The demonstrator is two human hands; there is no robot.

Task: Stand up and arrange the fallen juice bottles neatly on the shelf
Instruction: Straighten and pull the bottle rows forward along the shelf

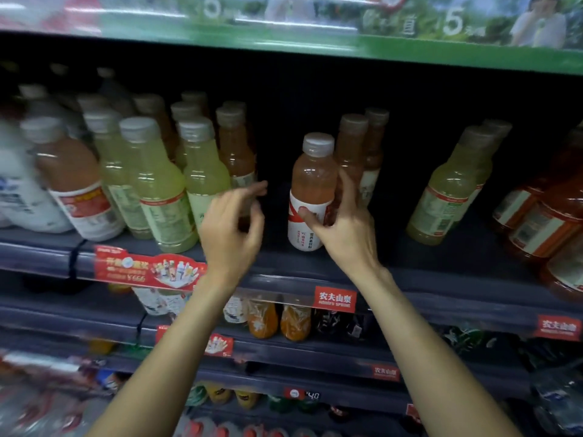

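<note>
Nearest the camera, two bare forearms rise from the bottom of the frame toward the middle shelf. The right hand is at frame centre, its thumb and fingers curled round the lower label of a pink juice bottle, which stands upright near the shelf's front edge with its long axis vertical and its cap up. The left hand hangs just left of it, fingers loosely bent and holding nothing, with a dark gap between it and the bottle. The right hand is plainly the one on the task's thing; the left is nearer the row of yellow-green bottles in the left half of the frame, which look tilted, though the wide lens may bend them. Behind the held bottle stand more pink bottles, partly hidden by the hand. Further right, a yellow-green bottle leans toward the centre. The far left is blurred, and the back of the shelf is too dark to read.
</note>
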